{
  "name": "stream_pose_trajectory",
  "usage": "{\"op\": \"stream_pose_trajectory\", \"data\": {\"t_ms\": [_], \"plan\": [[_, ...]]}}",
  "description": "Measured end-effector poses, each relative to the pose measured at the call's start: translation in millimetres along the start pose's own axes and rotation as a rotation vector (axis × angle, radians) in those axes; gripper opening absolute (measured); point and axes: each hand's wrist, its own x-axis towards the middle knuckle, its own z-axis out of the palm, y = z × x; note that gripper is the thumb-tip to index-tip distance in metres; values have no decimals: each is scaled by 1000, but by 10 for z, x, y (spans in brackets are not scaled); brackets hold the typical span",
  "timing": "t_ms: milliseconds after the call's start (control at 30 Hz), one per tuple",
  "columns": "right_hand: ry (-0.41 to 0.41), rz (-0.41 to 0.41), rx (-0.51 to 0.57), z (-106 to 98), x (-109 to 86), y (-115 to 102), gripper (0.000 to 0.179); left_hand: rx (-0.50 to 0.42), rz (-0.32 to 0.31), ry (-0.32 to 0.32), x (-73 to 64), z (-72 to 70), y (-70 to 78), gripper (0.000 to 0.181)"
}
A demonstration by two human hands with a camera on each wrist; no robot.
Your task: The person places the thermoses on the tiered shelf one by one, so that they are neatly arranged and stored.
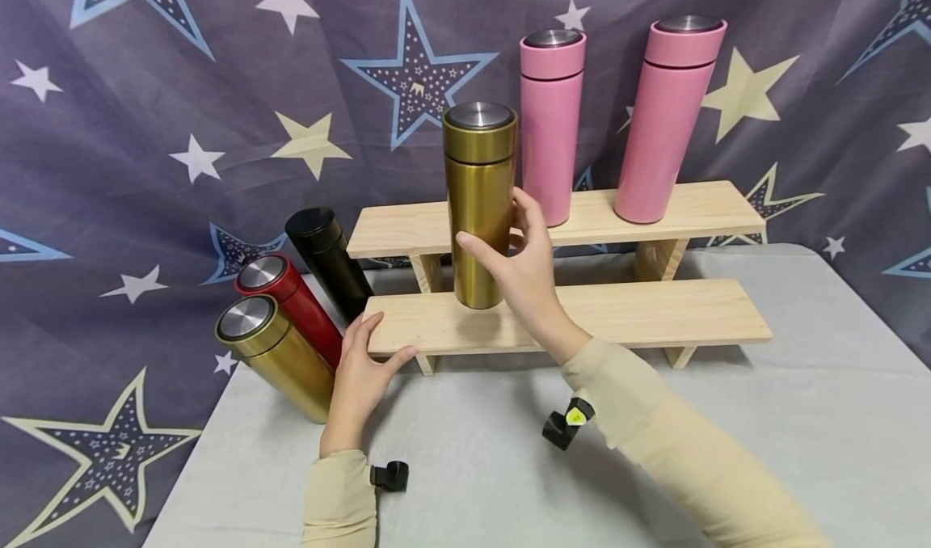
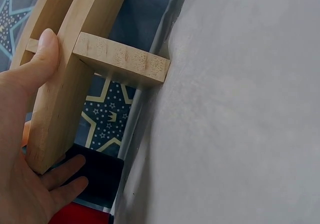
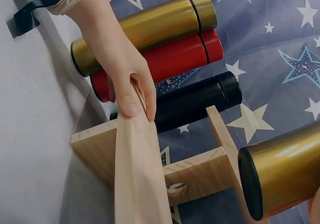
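My right hand [image 1: 534,277] holds a gold thermos [image 1: 482,208] upright by its body, thumb on the near side. Its base hangs close over the lower shelf of a two-step wooden stand [image 1: 655,314]; the right wrist view shows its dark bottom [image 3: 250,184]. With thumb and fingers, my left hand [image 1: 364,382] grips the left end of that lower shelf [image 2: 55,99]. Just left of this hand stand a second gold thermos [image 1: 284,362], a red thermos [image 1: 305,314] and a black thermos [image 1: 334,265], close together.
Two pink thermoses [image 1: 550,128] [image 1: 669,120] stand apart on the upper shelf [image 1: 727,208], behind and right of the held one. A grey cloth [image 1: 473,467] covers the table. Behind it hangs a star-patterned curtain [image 1: 218,87].
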Motion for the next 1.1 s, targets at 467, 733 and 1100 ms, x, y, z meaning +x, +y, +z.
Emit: {"op": "stream_pose_trajectory", "data": {"t_ms": [467, 733, 1100], "plan": [[2, 22, -21, 141, 164, -49, 72, -9, 5, -3, 1, -7, 14, 84], [2, -11, -30, 221, 263, -49, 72, -9, 2, -6, -2, -9, 17, 84], [22, 22, 8, 289, 416, -49, 69, -5, 0, -4, -1, -10, 19, 84]]}}
